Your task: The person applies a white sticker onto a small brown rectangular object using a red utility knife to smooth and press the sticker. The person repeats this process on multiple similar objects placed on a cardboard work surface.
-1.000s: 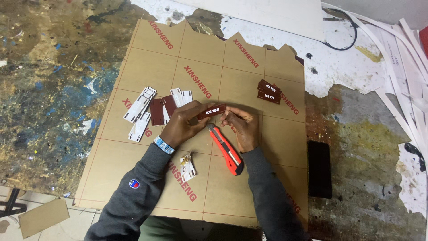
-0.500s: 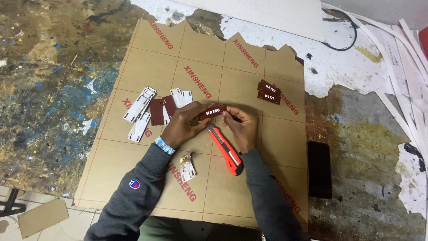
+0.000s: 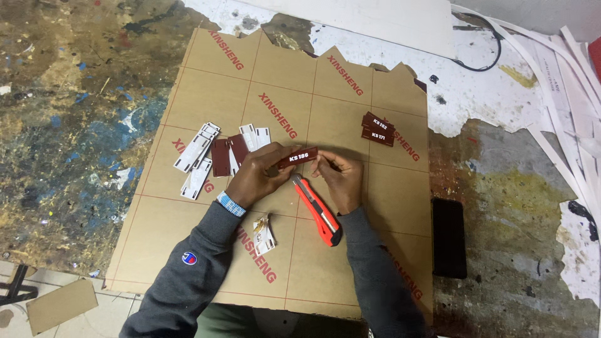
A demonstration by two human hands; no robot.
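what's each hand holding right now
Left hand: fingers closed on one end of the small dark red tag.
Right hand: fingers pinch the tag's other end.

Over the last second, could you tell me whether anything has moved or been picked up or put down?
Nothing visibly changed. The left hand and right hand still hold the small dark red tag between them. The red utility knife, the stacked red tags and the white strips lie where they were on the brown sheet.

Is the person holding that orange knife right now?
No, the orange utility knife lies on the brown sheet while both hands grip a small dark-red tag.
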